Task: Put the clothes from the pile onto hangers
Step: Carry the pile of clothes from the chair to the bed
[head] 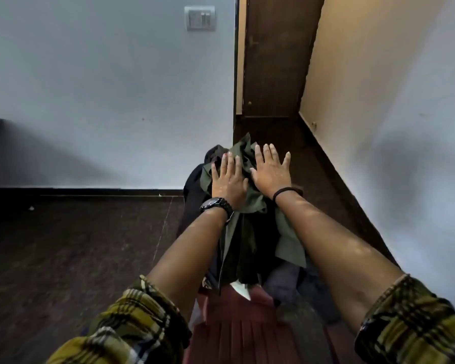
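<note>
Dark floor by white wall | crumpled olive-green cloth shirt (250, 214) pressed flat-fingered by left hand (227, 183), right hand (271, 174), nothing gripped | soft, floppy (probably light), best pinched at shoulders

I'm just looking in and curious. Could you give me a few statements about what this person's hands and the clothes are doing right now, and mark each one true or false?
1. Both hands lie with straight fingers over the olive-green garment. True: the left hand and the right hand are spread flat, gripping nothing.
2. The left wrist wears a dark watch. True.
3. The right hand holds a hanger. False: no hanger can be seen anywhere in the picture.
4. The green garment hangs on the wooden door. False: it lies on top of the pile of clothes, low in front of the person.
5. The rolled-up sleeves are plain white. False: they are yellow and dark plaid.
</note>
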